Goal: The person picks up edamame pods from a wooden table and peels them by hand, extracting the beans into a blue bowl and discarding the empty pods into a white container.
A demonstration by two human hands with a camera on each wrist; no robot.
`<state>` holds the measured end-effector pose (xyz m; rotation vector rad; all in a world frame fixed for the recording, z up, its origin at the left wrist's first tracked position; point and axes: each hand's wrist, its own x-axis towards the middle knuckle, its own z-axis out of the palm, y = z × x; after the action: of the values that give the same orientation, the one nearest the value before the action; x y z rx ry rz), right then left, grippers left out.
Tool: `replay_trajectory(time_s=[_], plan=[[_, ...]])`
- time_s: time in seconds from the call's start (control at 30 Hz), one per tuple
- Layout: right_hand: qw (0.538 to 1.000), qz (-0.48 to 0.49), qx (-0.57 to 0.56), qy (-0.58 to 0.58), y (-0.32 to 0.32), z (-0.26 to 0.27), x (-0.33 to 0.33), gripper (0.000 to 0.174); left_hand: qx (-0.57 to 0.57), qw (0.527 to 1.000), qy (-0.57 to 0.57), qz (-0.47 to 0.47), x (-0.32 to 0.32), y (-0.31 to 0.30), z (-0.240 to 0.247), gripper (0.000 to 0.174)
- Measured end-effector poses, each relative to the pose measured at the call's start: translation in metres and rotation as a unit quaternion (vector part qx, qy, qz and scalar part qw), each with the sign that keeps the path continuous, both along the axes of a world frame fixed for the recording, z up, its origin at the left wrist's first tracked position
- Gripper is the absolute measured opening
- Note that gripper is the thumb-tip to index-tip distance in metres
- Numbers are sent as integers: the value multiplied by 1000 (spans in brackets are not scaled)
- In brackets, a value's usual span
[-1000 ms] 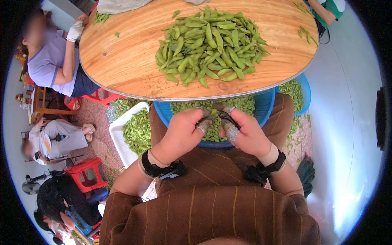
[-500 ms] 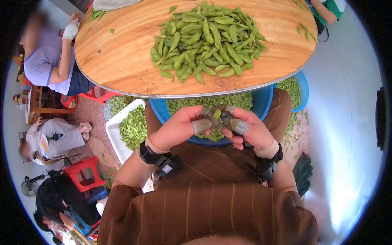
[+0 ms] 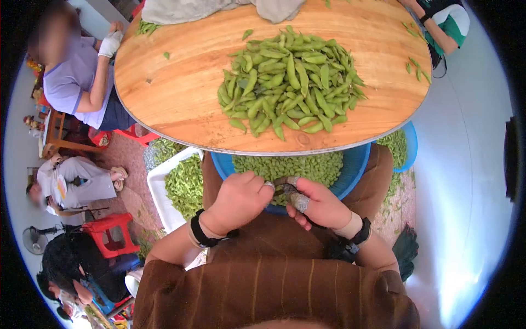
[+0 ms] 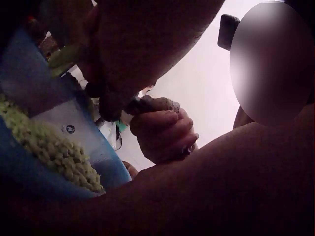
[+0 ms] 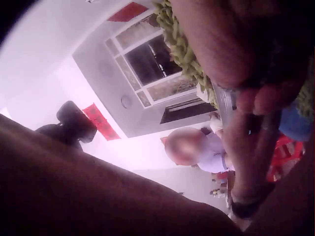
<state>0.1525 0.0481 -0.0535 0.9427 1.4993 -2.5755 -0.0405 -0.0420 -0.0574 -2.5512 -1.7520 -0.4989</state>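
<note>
Both hands meet over a blue basin that holds shelled green beans. My left hand has its fingers curled, the back of the hand toward the head camera. A green edamame pod pokes out beyond its fingers in the left wrist view; the head view hides it. My right hand has wrapped thumb and index finger, with their tips right at the left fingertips. I cannot tell whether it pinches the pod too. A heap of whole edamame pods lies on the wooden table ahead.
A white tray of green pods stands left of the legs. Another blue basin sits to the right behind the knee. A grey cloth lies at the table's far edge. A person sits at left, near a red stool.
The pod seen between the fingertips half a second ago is hidden in the head view now. My left hand has turned its back upward. The head view has shifted, so the table sits lower.
</note>
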Motion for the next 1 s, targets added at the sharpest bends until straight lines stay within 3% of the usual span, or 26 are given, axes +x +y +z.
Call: replay_trajectory(time_s=[0.1, 0.2, 0.23, 0.27, 0.3, 0.33, 0.4, 0.43, 0.5, 0.53, 0.57, 0.6, 0.63, 0.7, 0.8, 0.93, 1.0], plan=[[999, -8, 35, 2, 2, -4, 3, 23, 13, 999, -32, 21, 2, 7, -4, 16], [998, -19, 61, 23, 6, -2, 6, 22, -18, 991, -134, 15, 0, 12, -4, 7], [997, -33, 57, 34, 5, 0, 9, 22, -268, 826, -489, 87, -2, 14, 5, 11], [998, -37, 51, 30, 5, 5, 10, 22, -461, 478, -734, 143, -2, 15, 10, 16], [997, -51, 6, 65, 8, 12, 10, 22, -453, 363, -807, 108, 1, 15, 9, 23], [992, -67, -36, 101, 10, 15, 11, 22, -459, 360, -805, 109, 6, 15, 10, 23], [987, -97, -76, 107, 10, 7, 14, 24, -426, 537, -715, 140, 12, 18, 11, 20], [990, -101, 7, 95, 11, 4, 14, 26, -427, 536, -715, 138, 13, 18, 9, 20], [982, -124, 138, 42, 12, 11, 12, 28, -350, 730, -583, 67, 14, 18, -2, 12], [982, -125, 139, 41, 13, 4, 11, 28, -302, 810, -501, 29, 14, 18, -5, 9], [921, -108, 373, 29, 15, -11, 9, 26, -302, 811, -501, 27, 15, 18, -6, 9], [807, -85, 584, 15, 17, -14, 5, 25, -291, 842, -453, 21, 14, 19, -6, 8], [807, -85, 584, 15, 17, -12, 4, 25, -278, 871, -405, 15, 14, 19, -7, 11], [758, -61, 648, -41, 15, -4, 0, 26, -280, 872, -400, 46, 14, 18, -12, 12], [736, -50, 664, -119, 11, -16, -3, 26, -284, 875, -382, 90, 14, 16, -12, 9], [734, -43, 669, -108, 9, -13, -6, 25, -255, 892, -359, 99, 13, 15, -15, 6], [759, -24, 634, -147, 10, -12, -4, 24, -219, 901, -370, 67, 13, 17, -13, 6]])
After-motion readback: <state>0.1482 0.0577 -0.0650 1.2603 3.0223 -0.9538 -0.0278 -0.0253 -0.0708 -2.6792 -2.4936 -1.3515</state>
